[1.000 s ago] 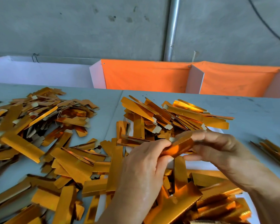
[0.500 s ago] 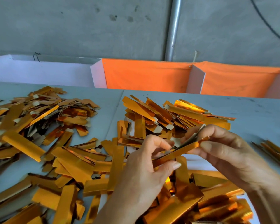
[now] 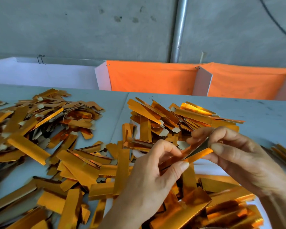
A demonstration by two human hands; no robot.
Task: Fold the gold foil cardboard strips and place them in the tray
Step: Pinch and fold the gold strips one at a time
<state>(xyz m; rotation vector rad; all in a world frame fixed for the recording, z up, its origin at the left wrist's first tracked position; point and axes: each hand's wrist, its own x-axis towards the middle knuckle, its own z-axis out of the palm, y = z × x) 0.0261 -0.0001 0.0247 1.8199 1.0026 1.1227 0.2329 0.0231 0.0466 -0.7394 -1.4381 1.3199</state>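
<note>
One gold foil strip is held in the air above the table, creased lengthwise so its grey inner side shows. My left hand pinches its lower left end between thumb and fingers. My right hand pinches its upper right end. Under both hands lies a heap of loose gold strips. A second pile of strips lies just beyond the hands. A white tray edge shows partly under the strips near my right hand.
A large spread of gold strips covers the left of the grey table. A few more strips lie at the right edge. Orange cloth bins with white dividers stand along the table's far side, below a concrete wall and metal pipe.
The strip was flat between my hands; both hands have since pressed its long edges together, so it is now folded along its length and tilted up to the right.
</note>
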